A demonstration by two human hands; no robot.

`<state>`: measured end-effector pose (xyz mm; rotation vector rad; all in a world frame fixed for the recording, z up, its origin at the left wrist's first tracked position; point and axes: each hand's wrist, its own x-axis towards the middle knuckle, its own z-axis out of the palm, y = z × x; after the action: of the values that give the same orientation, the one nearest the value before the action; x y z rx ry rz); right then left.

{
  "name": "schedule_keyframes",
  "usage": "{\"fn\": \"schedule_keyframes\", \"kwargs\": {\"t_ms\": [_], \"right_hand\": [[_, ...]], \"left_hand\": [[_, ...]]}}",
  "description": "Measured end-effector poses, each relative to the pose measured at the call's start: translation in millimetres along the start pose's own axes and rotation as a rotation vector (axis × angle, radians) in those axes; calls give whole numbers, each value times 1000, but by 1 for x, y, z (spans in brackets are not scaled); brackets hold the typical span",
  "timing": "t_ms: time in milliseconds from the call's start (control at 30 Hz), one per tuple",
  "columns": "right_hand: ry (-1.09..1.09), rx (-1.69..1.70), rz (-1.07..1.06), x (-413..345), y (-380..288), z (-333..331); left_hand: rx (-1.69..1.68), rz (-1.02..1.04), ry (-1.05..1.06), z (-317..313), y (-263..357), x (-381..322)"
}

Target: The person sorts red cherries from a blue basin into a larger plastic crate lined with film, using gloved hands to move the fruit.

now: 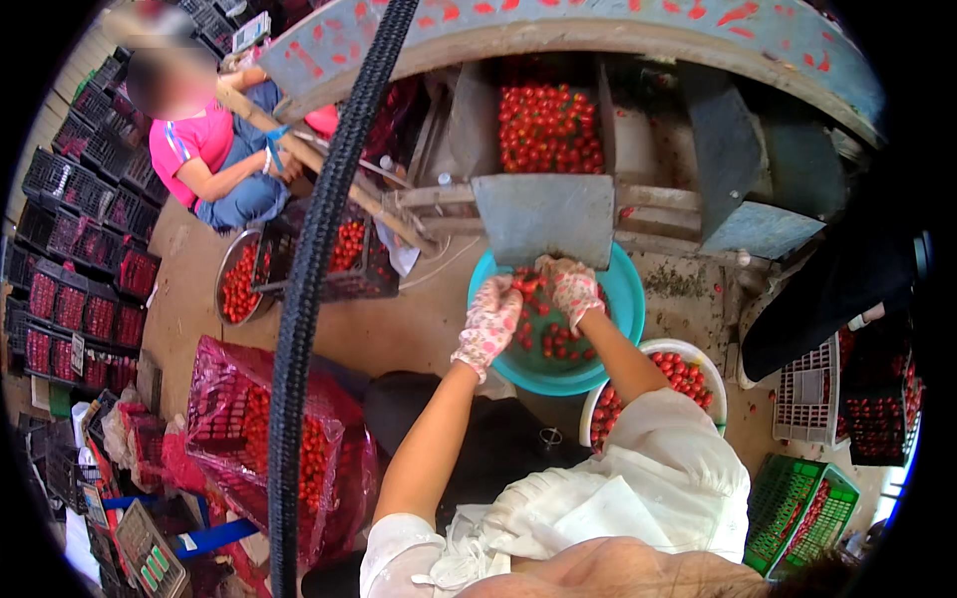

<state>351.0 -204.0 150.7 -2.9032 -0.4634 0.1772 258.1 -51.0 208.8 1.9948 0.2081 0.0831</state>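
Observation:
Both my hands wear pale gloves with a pink print, over a turquoise basin [634, 299] of cherry tomatoes [562, 342]. My left hand [490, 321] is at the basin's left side, fingers pointing to a few tomatoes [528, 284] between the hands. My right hand [572, 291] reaches to the lower edge of a grey metal flap [546, 220], its glove fingertips soiled. Whether either hand grips tomatoes is unclear. Above the flap, a metal chute holds many more cherry tomatoes [549, 127]. A white tub [721, 381] of tomatoes stands partly under my right forearm.
At left is a crate lined with pink plastic film [224, 366], holding tomatoes. Beyond it are a metal bowl [241, 280] and a black crate [381, 273]. A person in pink [202, 149] sits there. Green [804, 516] and white crates [807, 396] stand at right. A black braided tube [299, 299] crosses the view.

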Motion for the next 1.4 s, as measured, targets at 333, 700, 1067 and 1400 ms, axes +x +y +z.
{"fn": "schedule_keyframes", "kwargs": {"t_ms": [333, 700, 1067, 1400], "right_hand": [[137, 122, -85, -6, 12, 23], [-98, 41, 35, 28, 9, -1], [345, 760, 233, -41, 77, 126], [24, 596, 271, -8, 51, 169]], "left_hand": [[215, -242, -122, -59, -45, 7], [275, -267, -127, -60, -63, 4], [226, -274, -96, -77, -62, -11], [270, -287, -108, -79, -66, -27]]}}
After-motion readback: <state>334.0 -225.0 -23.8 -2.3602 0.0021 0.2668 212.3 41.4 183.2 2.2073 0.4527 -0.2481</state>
